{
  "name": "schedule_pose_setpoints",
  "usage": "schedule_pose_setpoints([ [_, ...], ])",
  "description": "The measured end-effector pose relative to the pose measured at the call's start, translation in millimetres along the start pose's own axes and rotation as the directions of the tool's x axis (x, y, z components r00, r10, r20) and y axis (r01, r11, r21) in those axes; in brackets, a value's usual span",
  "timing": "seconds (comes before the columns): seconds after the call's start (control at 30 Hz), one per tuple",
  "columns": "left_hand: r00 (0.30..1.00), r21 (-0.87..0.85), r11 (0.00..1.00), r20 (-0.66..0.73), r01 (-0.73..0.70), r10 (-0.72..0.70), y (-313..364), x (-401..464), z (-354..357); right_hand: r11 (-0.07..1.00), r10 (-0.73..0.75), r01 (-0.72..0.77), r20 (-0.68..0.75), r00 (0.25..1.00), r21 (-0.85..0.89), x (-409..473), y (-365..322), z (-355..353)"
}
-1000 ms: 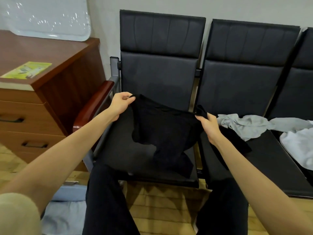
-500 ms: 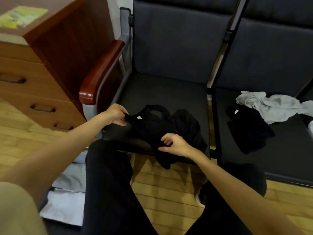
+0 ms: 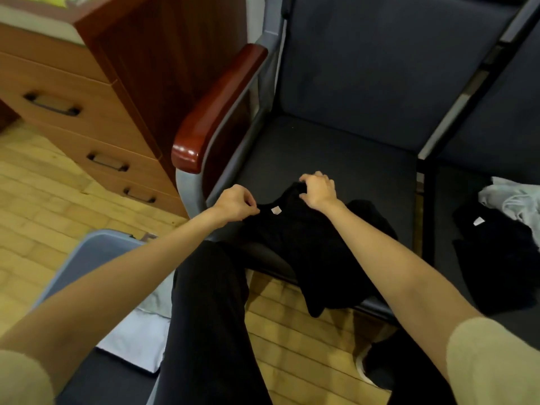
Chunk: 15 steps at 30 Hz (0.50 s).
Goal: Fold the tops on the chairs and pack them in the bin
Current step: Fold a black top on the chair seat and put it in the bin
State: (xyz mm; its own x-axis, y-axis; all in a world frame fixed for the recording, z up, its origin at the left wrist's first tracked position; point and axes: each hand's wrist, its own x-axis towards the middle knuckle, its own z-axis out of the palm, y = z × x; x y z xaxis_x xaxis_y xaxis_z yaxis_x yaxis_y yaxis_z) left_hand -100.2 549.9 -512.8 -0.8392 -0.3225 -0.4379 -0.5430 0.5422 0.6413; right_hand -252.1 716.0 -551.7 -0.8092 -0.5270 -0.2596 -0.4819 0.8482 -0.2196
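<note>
We've got the black top (image 3: pixel 295 229) laid on the front of the left chair seat (image 3: pixel 336 159), hem hanging off the front edge. Left hand (image 3: pixel 235 201) pinches the collar by the tag; right hand (image 3: pixel 318 190) grips the far shoulder, fingers curled into the cloth. Advice: pull both shoulders taut and square before folding, then lift the hanging hem onto the seat. Open seat behind for spreading; armrest (image 3: pixel 216 112) limits the left. Bin (image 3: pixel 96 252) sits on the floor lower left, near.
</note>
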Motion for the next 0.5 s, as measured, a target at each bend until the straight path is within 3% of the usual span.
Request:
schedule_pose_setpoints([
  [0.1,0.998,0.03,0.998,-0.009,-0.062,0.062,-5,0,-2,0.992,0.031,-0.041,-0.084,0.996,-0.118,8,-8,-2],
  [0.23,0.998,0.026,0.998,0.019,-0.053,0.053,-10,2,-9,0.995,0.075,-0.052,-0.312,0.947,0.082,2,-17,-30],
  [0.3,0.998,0.015,0.999,0.028,-0.049,0.049,-14,2,-12,0.994,0.038,0.014,-0.45,0.892,0.112,-13,-25,-38],
  [0.33,0.998,0.007,0.999,0.034,-0.048,0.047,-17,2,-12,0.991,0.007,0.054,-0.447,0.894,0.123,-21,-28,-36],
  [0.37,0.998,0.002,0.999,0.042,-0.044,0.044,-20,1,-12,0.983,-0.027,0.093,-0.377,0.926,0.158,-27,-29,-32],
  [0.43,0.998,-0.001,1.0,0.064,-0.028,0.028,-25,1,-11,0.946,-0.098,0.114,-0.067,0.993,0.303,-38,-28,-22],
  [0.5,0.995,-0.001,1.0,0.094,-0.01,0.01,-30,0,-10,0.911,-0.133,0.068,0.135,0.982,0.406,-42,-19,-13],
])
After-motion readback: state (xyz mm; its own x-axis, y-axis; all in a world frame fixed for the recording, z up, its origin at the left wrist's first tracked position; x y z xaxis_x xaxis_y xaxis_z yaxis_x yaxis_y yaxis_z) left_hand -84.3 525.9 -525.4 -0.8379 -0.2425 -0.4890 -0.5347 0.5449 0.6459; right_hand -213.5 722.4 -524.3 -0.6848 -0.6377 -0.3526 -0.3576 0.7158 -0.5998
